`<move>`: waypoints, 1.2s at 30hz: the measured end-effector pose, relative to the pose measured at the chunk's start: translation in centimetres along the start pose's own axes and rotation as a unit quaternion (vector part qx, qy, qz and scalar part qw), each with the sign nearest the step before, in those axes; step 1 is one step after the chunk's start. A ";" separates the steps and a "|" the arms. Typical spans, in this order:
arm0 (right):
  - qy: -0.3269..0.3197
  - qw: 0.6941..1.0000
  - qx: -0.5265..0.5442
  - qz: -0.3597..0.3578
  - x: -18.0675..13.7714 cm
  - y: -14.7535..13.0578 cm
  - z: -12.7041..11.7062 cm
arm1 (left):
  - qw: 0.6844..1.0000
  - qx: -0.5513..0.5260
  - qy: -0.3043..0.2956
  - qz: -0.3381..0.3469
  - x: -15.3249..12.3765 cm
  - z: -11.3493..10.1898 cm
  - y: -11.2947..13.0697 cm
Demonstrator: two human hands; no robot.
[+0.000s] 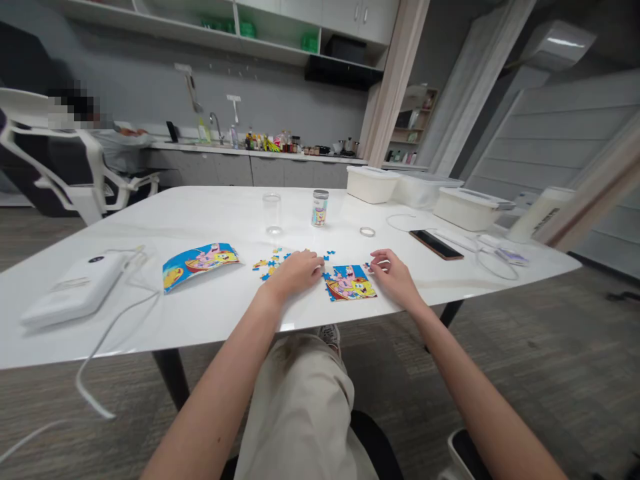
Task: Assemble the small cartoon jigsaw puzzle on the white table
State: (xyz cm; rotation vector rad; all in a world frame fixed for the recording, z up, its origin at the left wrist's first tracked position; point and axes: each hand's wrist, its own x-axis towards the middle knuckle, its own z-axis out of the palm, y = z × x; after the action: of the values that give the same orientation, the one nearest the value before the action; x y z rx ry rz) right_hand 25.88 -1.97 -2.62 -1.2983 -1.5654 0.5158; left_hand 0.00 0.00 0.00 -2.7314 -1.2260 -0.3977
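A partly assembled cartoon jigsaw puzzle [350, 283] lies on the white table [210, 307] near its front edge. Several loose blue and yellow pieces [273, 260] are scattered to its left. My left hand [296, 272] rests palm down on the table beside the puzzle's left edge, fingers curled over the loose pieces. My right hand [395, 275] sits at the puzzle's upper right corner, fingers pinched together on a small piece I can barely make out. A printed reference picture [200, 261] of the same cartoon lies further left.
An empty clear glass [273, 213], a small jar [319, 208] and a ring-shaped lid [367, 231] stand behind the puzzle. A phone [436, 244], cables and white lidded boxes [373, 183] occupy the right. A white device [75, 287] with cord lies left. A person sits beyond a white chair [65, 167].
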 end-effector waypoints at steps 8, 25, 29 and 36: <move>-0.006 1.000 -0.010 -0.009 0.1 0.1 -0.1 | 1.000 -0.005 -0.004 -0.006 0.0 0.0 0.0; -0.044 0.997 0.062 0.012 0.0 -0.6 -0.4 | 1.000 -0.008 0.004 0.000 0.0 0.2 -0.1; -0.053 0.997 0.060 0.004 0.0 -0.8 -0.4 | 1.000 -0.011 0.004 0.000 0.0 0.2 -0.2; -0.071 0.995 0.065 -0.008 -0.2 -1.2 -0.5 | 1.000 -0.010 0.001 -0.003 0.1 0.2 -0.2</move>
State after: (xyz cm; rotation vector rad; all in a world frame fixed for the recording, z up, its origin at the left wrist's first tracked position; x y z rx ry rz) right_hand 25.69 -2.68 -1.49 -1.1713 -1.6289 0.7005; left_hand -0.07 0.23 -0.17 -2.7433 -1.2362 -0.4157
